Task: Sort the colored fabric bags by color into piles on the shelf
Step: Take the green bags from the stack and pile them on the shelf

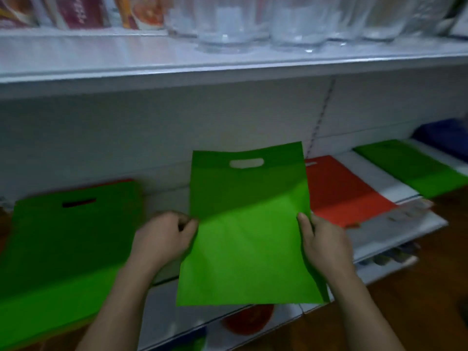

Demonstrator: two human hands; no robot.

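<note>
The green pile [63, 249] runs off the left edge, hiding all but a red sliver beneath. The held green bag [248, 231] covers both hands' fingers behind it. Upper-shelf packets [81, 11] are blurred, unreadable, cropped.

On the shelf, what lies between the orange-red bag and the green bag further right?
In the head view, a bare white strip of shelf separates the orange-red bag from the green bag on the right; nothing lies on it.
</note>
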